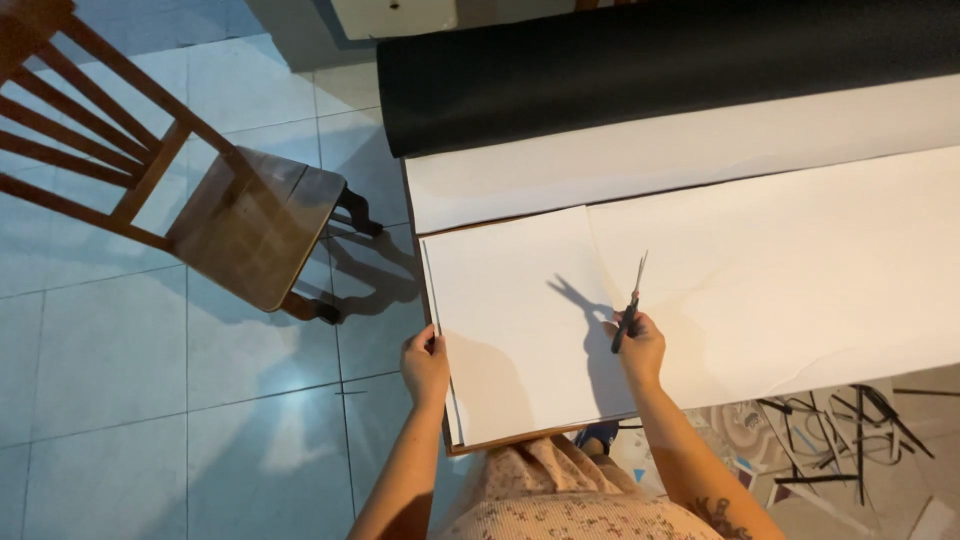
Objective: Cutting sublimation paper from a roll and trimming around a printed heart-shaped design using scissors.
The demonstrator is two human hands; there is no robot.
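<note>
A large white sheet point(520, 300) lies over the near end of a table, its left edge hanging slightly past the table edge. My left hand point(425, 362) grips that left edge near the front corner. My right hand point(640, 345) holds black-handled scissors point(630, 300) with the blades pointing away from me, along a straight cut line running up the sheet. A wider white sheet point(800, 270) continues to the right of the cut line.
A black roll point(620, 60) and a white roll point(680, 150) lie across the far side of the table. A wooden chair point(230, 210) stands on the tiled floor at left. Black strips and scraps point(850, 420) litter the lower right.
</note>
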